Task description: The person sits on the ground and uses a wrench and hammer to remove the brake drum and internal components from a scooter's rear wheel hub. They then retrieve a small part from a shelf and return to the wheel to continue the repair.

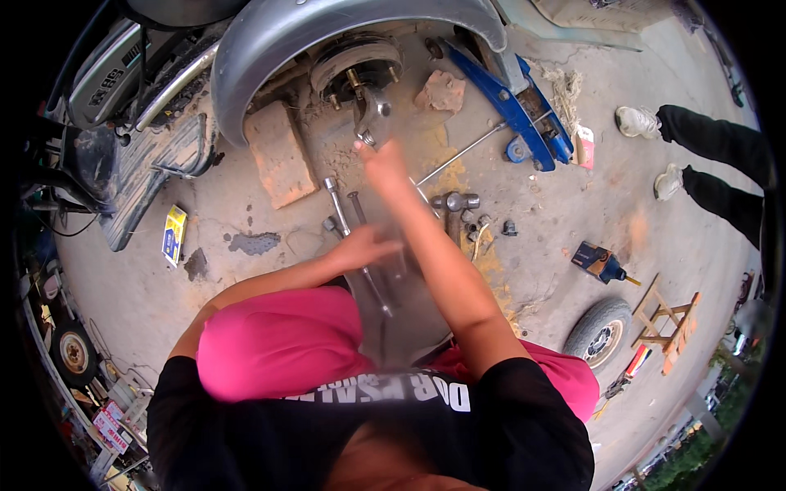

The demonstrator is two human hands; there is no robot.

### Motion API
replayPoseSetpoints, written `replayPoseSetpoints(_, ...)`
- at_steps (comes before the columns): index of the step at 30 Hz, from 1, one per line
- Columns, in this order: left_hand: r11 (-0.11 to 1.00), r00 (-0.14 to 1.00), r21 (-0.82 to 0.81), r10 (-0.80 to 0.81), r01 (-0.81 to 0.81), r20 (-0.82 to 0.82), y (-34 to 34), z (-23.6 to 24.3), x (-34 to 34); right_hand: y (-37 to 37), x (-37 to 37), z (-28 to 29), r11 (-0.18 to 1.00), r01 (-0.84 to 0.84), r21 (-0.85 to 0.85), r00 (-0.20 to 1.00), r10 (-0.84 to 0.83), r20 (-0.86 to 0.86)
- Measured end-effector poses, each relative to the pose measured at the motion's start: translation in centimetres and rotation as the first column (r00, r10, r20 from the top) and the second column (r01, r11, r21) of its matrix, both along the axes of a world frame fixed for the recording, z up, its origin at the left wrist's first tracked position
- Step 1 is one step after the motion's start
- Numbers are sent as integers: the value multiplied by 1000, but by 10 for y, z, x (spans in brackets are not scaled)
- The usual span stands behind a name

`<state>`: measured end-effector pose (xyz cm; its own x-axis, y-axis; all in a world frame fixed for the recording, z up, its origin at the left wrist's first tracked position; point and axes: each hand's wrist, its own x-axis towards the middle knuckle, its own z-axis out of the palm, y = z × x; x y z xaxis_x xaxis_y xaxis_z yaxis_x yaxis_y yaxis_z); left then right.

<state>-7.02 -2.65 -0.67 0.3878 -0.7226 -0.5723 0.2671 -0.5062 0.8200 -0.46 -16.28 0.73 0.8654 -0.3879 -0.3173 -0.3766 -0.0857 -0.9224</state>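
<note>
My right hand (385, 169) reaches forward, its fingers closed on the near end of a shiny metal wrench (366, 123); its exact type is hard to make out. The wrench's far end is at the brass-coloured threaded end of the wheel hub (357, 64), under the grey fender (270, 45). My left hand (366, 247) hovers, blurred, over the tools on the floor, fingers stretched out and holding nothing. Near it lie a long socket wrench (331, 186) and a dark metal rod (357, 204). A hammer (455, 201) rests to the right of them.
A brick (281, 155) and a stone chunk (442, 91) lie by the hub. Farther right are a blue floor jack (508, 105) and a standing person's legs (708, 133). A loose wheel (600, 334), a dark bottle (598, 262) and a wooden stool (667, 323) are at right.
</note>
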Motion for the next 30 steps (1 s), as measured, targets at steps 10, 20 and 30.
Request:
replayPoseSetpoints(10,822,766,-29,516,-568,-383,12,-17,72,-61,-41,12,643,-478,-598,873,271,-406)
replayPoseSetpoints(20,336,244,-73,503,-939,-829,-70,9,159,-72,-120,-10,906,-4,-424,927,-155,-340)
replayPoseSetpoints(30,365,218,-153,145,-918,-965,-76,-5,143,-157,-207,-101,726,46,-686,889,-343,-304)
